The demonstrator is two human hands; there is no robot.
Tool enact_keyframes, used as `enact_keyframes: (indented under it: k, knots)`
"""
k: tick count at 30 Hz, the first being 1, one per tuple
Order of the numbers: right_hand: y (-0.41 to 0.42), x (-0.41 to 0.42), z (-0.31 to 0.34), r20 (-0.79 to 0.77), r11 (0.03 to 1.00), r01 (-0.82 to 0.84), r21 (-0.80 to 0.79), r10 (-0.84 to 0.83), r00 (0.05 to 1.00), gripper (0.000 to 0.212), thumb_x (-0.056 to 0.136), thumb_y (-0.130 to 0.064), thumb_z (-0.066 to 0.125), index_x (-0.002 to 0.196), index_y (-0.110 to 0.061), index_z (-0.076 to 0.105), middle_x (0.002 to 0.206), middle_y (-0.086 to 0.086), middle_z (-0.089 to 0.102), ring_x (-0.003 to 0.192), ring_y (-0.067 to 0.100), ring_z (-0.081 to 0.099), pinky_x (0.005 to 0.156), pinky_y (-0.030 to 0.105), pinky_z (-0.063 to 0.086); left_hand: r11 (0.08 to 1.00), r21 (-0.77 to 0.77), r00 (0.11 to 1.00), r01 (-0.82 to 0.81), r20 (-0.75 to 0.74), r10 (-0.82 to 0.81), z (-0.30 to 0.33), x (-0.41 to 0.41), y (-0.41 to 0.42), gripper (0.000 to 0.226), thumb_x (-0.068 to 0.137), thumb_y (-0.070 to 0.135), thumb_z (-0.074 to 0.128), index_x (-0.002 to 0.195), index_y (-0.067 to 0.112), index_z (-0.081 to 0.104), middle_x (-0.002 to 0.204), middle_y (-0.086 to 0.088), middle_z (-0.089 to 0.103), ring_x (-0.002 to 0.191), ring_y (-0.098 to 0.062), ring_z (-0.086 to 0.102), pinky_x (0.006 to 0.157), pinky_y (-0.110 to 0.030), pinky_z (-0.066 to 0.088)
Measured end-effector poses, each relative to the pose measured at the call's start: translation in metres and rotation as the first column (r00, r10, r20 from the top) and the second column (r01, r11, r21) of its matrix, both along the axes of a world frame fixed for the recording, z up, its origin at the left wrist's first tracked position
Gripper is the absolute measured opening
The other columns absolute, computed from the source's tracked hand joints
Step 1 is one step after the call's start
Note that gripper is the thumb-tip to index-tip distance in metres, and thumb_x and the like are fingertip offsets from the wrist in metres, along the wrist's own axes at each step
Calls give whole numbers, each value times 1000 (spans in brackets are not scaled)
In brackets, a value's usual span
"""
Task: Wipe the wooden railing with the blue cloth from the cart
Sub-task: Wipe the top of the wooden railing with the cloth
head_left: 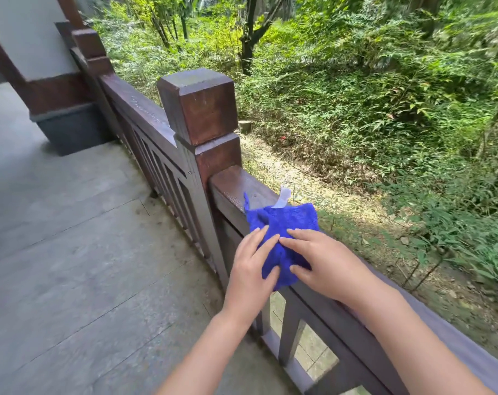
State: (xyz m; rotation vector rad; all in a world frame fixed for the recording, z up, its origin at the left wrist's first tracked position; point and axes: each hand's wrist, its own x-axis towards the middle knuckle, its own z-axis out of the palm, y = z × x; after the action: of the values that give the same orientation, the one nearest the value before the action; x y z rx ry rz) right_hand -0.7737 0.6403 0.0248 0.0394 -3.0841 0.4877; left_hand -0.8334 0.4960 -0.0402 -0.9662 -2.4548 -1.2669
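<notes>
A blue cloth [285, 223] with a white tag lies bunched on the top rail of the dark brown wooden railing [233, 186], just right of a square post. My left hand [252, 269] rests on the cloth's near left side, its fingers spread over the fabric and its thumb against the lower edge. Pressing down on the cloth's right side is my right hand [324, 263], fingers flat, thumb tucked against the fabric. The part of the cloth under both hands is hidden. No cart is in view.
The square post [199, 109] rises above the rail left of the cloth. More railing [139, 109] runs back to a building column [57, 89]. Grey paved floor [71, 238] lies to the left. Beyond the rail a slope with green bushes [384, 109] drops away.
</notes>
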Motion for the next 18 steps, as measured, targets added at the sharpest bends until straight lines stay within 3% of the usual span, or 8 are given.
enact_keyframes:
  k: [3, 5, 7, 8, 10, 14, 18]
  knots:
    - [-8, 5, -3, -62, 999, 28, 43, -26, 998, 45, 81, -14, 53, 126, -20, 51, 129, 4, 55, 122, 23, 44, 95, 36, 44, 1000, -9, 1000, -11, -5, 10, -1, 5, -4, 54, 70, 1, 68, 121, 16, 58, 131, 3, 50, 122, -9, 42, 107, -7, 18]
    - [-20, 6, -7, -115, 991, 46, 129, -32, 993, 35, 78, -10, 54, 111, -18, 58, 109, 2, 61, 105, 24, 52, 73, 38, 51, 1000, -24, 1000, -9, 22, 10, -2, 6, -13, 53, 69, 1, 68, 119, 18, 59, 127, 7, 50, 119, -2, 42, 104, -2, 19]
    - [-30, 4, -8, -160, 973, 47, 225, -11, 987, 22, 67, -8, 64, 87, -18, 63, 82, -1, 61, 81, 23, 56, 45, 30, 41, 999, -52, 998, -4, 68, 7, 0, 5, -26, 49, 69, 2, 68, 115, 19, 62, 121, 6, 56, 114, -2, 47, 99, 2, 21]
    - [-35, 0, -6, -189, 963, 45, 267, 7, 982, 19, 64, -9, 67, 79, -18, 62, 74, -2, 59, 74, 23, 55, 41, 28, 32, 998, -67, 996, 4, 89, 2, 2, 4, -34, 48, 69, 2, 68, 113, 19, 64, 117, 5, 58, 112, -4, 51, 97, 3, 23]
    - [-44, -12, -6, -193, 970, -6, 241, 54, 980, 15, 72, -11, 58, 85, -19, 59, 79, -1, 57, 81, 23, 52, 47, 30, 28, 994, -110, 993, 16, 121, -3, 11, -1, -51, 45, 69, 4, 68, 111, 19, 65, 112, 8, 61, 109, -7, 55, 96, -1, 28]
    - [-68, -40, -5, -149, 996, -87, 8, 87, 985, 27, 76, -12, 50, 98, -24, 57, 95, -2, 58, 96, 22, 52, 60, 33, 43, 978, -205, 987, -40, 144, 71, 32, -16, -88, 37, 72, 11, 67, 107, 21, 65, 111, 5, 67, 104, -8, 58, 94, -16, 39]
    - [-96, -75, 5, -101, 976, -166, -139, 153, 983, 27, 72, -17, 55, 95, -30, 61, 95, -5, 61, 95, 18, 56, 62, 28, 38, 959, -253, 971, -129, 165, 174, 54, -34, -130, 30, 71, 12, 67, 100, 20, 66, 98, 8, 66, 94, -7, 57, 85, -13, 39]
